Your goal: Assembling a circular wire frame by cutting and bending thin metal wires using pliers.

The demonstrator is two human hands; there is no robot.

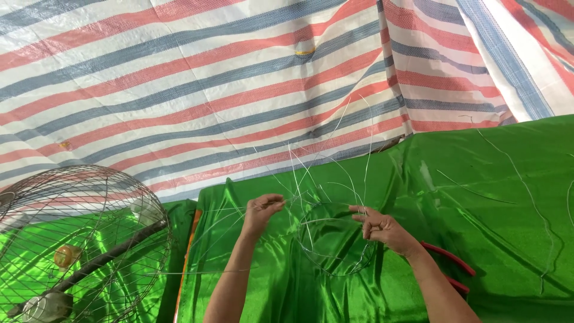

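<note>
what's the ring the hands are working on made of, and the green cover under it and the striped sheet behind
Ring: thin bare metal wire by the look, pale grey with bright glints, loose ends springing upward; both the left hand and right hand pinch it. Green cover: satin-like fabric, glossy, with soft folds. Striped sheet: probably woven plastic tarpaulin, with a faint sheen and stiff creases.

Thin, bare metal wire (332,239), shiny and smooth, loops at the centre of the frame over glossy green satin cloth (490,197). Behind hangs a matt woven plastic tarp (179,78). Lower left, a dull metal wire fan cage (84,239).
</note>
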